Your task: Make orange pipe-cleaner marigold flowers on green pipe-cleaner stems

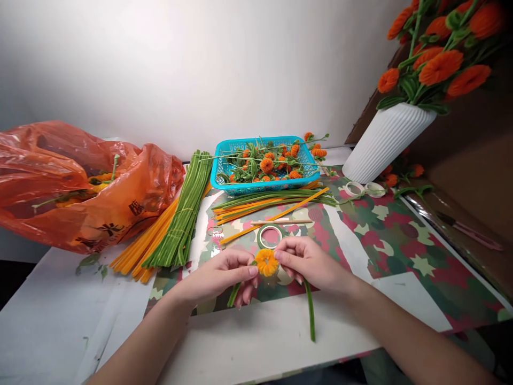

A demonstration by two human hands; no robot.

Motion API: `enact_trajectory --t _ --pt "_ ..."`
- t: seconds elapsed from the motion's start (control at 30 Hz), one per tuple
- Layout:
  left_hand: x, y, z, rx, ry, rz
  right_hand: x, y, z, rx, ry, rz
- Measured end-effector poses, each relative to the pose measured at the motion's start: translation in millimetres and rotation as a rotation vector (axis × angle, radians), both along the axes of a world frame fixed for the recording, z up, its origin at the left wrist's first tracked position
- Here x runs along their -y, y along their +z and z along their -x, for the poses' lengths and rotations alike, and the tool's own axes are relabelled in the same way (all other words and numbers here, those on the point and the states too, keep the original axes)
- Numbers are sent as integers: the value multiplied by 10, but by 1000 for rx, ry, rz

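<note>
Between my two hands is a yellow-orange pipe-cleaner flower [266, 262], its round face turned toward me. My left hand [234, 274] pinches it at the left edge, thumb and fingers closed. On the other side my right hand [306, 262] grips its right edge with closed fingertips. A green pipe cleaner [310, 315] hangs down below my right hand, and a shorter green end [234, 295] shows under my left hand. How these join the flower is hidden by my fingers. Just beyond the flower lies a roll of green tape [260, 239].
A blue basket [224, 187] holds several orange flowers with green stems. Green [180, 214] and orange pipe cleaners [140, 251] lie bundled at left beside an orange plastic bag [120, 214]. A white vase [387, 141] of orange flowers stands at right, near tape rolls [375, 190]. A wooden stick [296, 222] lies mid-table.
</note>
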State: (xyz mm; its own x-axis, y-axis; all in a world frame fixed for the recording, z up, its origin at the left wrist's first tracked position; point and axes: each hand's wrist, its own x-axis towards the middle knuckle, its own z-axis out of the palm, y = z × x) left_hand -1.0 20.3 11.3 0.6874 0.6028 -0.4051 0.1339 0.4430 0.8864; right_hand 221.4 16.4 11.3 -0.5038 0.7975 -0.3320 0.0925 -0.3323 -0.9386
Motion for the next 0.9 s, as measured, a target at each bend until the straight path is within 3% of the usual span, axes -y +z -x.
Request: enact_trajectory --t 0.13,0.33,0.57,0.73,0.9 --pt "8 -19 23 -21 21 -60 -24 5 -57 6 17 -84" --pt "9 -30 98 67 -9 -27 -67 57 -135 -152 61 100" --pt "23 -2 43 63 44 -81 -64 74 -106 -164 58 171" --pt "100 57 -67 -44 217 -338 -41 19 -49 -152 -51 135" --pt "193 88 -215 -333 273 -792 -14 -24 23 -104 -83 85"
